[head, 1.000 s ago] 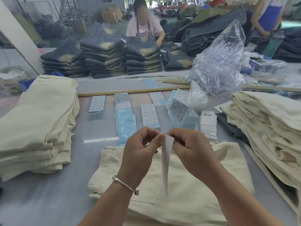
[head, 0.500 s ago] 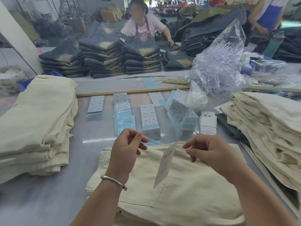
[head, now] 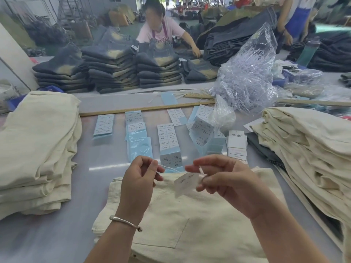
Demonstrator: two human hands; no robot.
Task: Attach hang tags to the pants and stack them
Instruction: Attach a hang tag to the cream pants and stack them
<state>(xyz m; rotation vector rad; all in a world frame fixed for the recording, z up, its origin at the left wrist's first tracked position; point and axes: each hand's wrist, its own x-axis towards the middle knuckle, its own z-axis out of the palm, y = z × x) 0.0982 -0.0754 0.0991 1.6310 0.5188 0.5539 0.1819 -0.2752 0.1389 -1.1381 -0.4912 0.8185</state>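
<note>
Both hands are raised over cream pants (head: 199,221) lying flat on the counter (head: 57,234). The left hand (head: 139,184) pinches one end of a thin white string (head: 169,167); the right hand (head: 226,180) pinches the other end, and the hang tag (head: 185,184) dangles between them. Folded cream stacks (head: 36,149) flank both sides.

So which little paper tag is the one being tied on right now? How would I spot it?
Start at the cream pants lying flat at the near edge of the table. Just above them, between the left hand and the right hand, hangs the hang tag. Unlike the tags stacked flat on the table, it is held in the air on a thin white string.
</note>
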